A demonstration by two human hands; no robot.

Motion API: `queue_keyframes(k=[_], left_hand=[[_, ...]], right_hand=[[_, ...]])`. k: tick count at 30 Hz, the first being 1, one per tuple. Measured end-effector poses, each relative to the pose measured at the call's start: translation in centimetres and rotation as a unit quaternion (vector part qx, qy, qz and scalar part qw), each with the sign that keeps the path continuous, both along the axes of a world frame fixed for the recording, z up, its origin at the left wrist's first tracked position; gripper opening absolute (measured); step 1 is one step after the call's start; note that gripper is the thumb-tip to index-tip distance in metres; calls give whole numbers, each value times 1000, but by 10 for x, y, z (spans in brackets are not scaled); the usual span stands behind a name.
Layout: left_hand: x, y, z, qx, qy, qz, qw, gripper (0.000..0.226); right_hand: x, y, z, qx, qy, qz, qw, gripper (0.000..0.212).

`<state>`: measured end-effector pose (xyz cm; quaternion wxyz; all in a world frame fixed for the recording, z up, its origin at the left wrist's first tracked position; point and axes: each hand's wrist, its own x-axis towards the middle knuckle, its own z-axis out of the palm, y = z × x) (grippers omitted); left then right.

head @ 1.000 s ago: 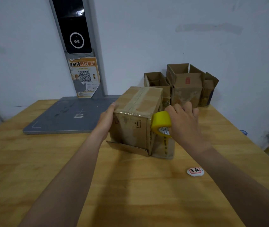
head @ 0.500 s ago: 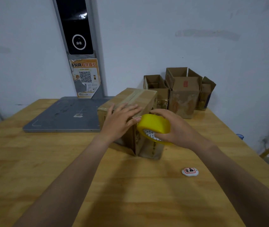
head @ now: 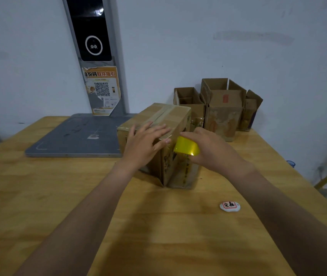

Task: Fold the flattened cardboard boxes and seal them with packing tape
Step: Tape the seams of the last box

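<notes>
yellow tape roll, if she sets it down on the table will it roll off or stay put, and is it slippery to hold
The yellow tape roll is round, so on edge it would likely roll across the wooden table; laid flat it should stay. Its glossy face looks a bit slick, though the right hand wraps it securely. It probably feels stiff.

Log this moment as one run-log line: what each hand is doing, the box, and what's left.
left hand: flat on box top | right hand: gripping yellow tape roll at box's near corner | cardboard box: top seam taped | stage: taping the near end
</notes>
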<state>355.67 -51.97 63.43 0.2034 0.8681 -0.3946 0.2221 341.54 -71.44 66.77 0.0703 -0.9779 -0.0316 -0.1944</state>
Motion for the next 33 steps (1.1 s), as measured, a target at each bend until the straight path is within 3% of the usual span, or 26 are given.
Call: queue_keyframes(k=[6,9,13,16,18,21,23,25,27,29,31,33], left_hand=[[-3,-4,0,-35,40,3,999,50],[0,2,-3,-150,92,-32,984,37],[4,21,-13,-432,186,68,880,67],[11,29,-25,-496,388,117,768,75],[13,31,-31,-485,425,101,757,75],[16,33,-31,-438,413,89,794,95],[16,37,-30,-353,414,93,834,110],[16,47,-30,-268,395,120,870,111],[13,57,-36,-225,355,213,882,107],[2,64,-39,-231,415,287,832,116],[-13,64,-42,-278,534,248,759,118],[-26,61,-45,-304,576,212,729,109]], right_hand=[[27,28,5,-27,3,-24,999,56],[28,24,6,-31,12,-23,999,57],[28,24,2,-20,19,-5,1000,62],[31,24,1,-7,20,5,1000,65],[33,24,1,13,16,11,1000,64],[35,25,-1,33,12,7,999,63],[35,26,-2,51,11,-3,999,63],[34,30,-5,62,16,-10,998,64],[34,36,-8,75,14,-18,997,66],[33,46,-10,96,5,-25,995,71],[32,55,-9,117,1,-17,993,82],[31,63,-6,143,15,-2,990,96]])
